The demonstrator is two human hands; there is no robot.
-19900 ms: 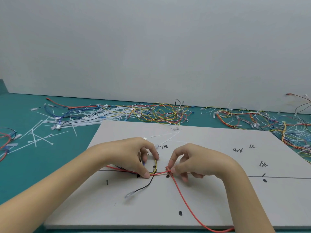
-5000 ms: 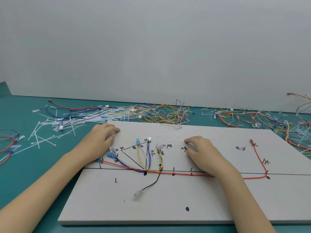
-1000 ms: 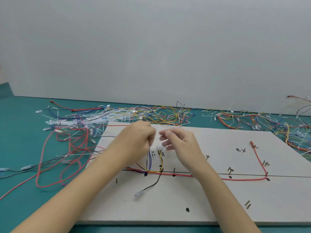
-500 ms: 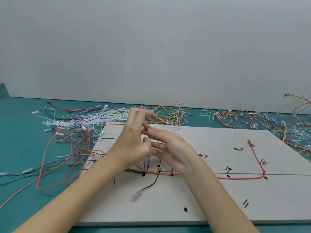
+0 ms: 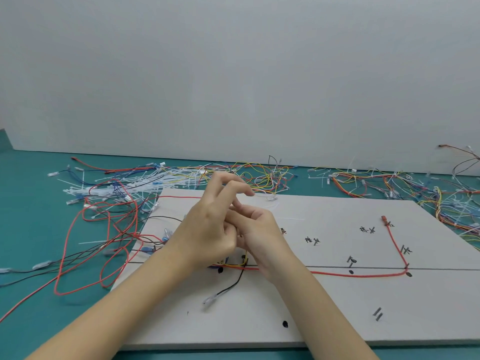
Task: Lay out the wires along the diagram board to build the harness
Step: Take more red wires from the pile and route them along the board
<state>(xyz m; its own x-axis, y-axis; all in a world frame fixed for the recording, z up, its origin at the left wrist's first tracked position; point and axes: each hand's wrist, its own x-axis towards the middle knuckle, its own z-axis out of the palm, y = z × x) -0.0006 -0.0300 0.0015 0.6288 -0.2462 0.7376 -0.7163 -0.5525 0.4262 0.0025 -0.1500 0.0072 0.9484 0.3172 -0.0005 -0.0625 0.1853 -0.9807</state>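
The grey diagram board (image 5: 324, 302) lies in front of me. A red wire (image 5: 358, 274) follows its black line to the right, then turns up to a red terminal (image 5: 384, 218). A black wire with a clear connector (image 5: 210, 299) hangs below the line. Blue and yellow wires (image 5: 242, 262) show under my hands. My left hand (image 5: 207, 229) and my right hand (image 5: 262, 236) meet above the board's middle, fingers interlocked. A loose red wire (image 5: 179, 197) runs from the left into my left hand. The right hand's fingertips are hidden behind the left hand.
A tangle of red and black wires (image 5: 104, 229) sprawls over the board's left edge onto the teal table. White cable ties (image 5: 135, 183) and coloured wires (image 5: 259, 175) lie behind the board. More harness wires (image 5: 441, 198) pile at the right.
Both hands have sunk slightly toward the board and closed tighter together over the last second. Since five seconds ago the red and black wire tangle has come onto the left side.
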